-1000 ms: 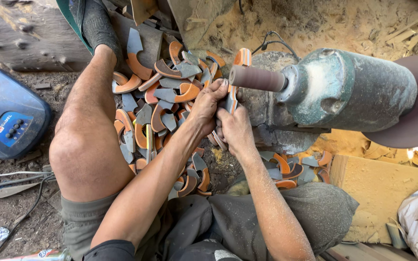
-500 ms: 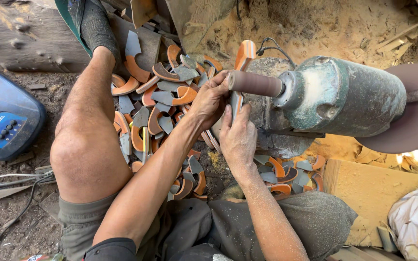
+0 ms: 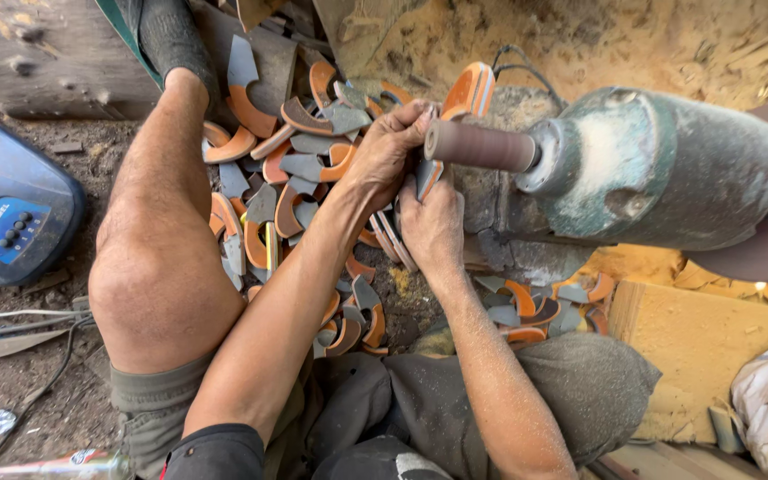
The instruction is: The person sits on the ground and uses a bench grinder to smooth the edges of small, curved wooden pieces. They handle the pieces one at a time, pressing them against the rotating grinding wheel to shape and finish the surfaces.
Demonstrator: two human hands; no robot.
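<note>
Change: since a second ago your left hand has climbed from the heap to the free end of the sanding drum, and your right hand has come up just under it.
Workpiece: the curved orange-and-grey piece you hold now stands on edge directly below the drum's free end, pressed up to it or very nearly; half a second ago it sat lower and clear of the drum.
Left grip: your fingers are curled closed over the upper end of the piece, right beside the drum's tip.
Right grip: your fingers are clenched on the lower part of the same piece, and thin strips of the same stock fan out below your palm.
Meaning: you have likely gone from picking to sanding, so the edge work is probably just starting.
Second piece: another orange curved piece shows just above the drum's free end; you cannot tell what carries it.
Motor: the grey-green housing joins the drum on the side away from your hands.
Heap: loose orange and grey curved offcuts lie beyond your hands from the drum, towards your bare knee.
Floor: packed dirt under the drum, dusted with sawdust, with cables trailing past your knee.
Room: a blue plastic appliance sits far beyond the knee from the drum; a rough timber block lies below the motor housing.
</note>
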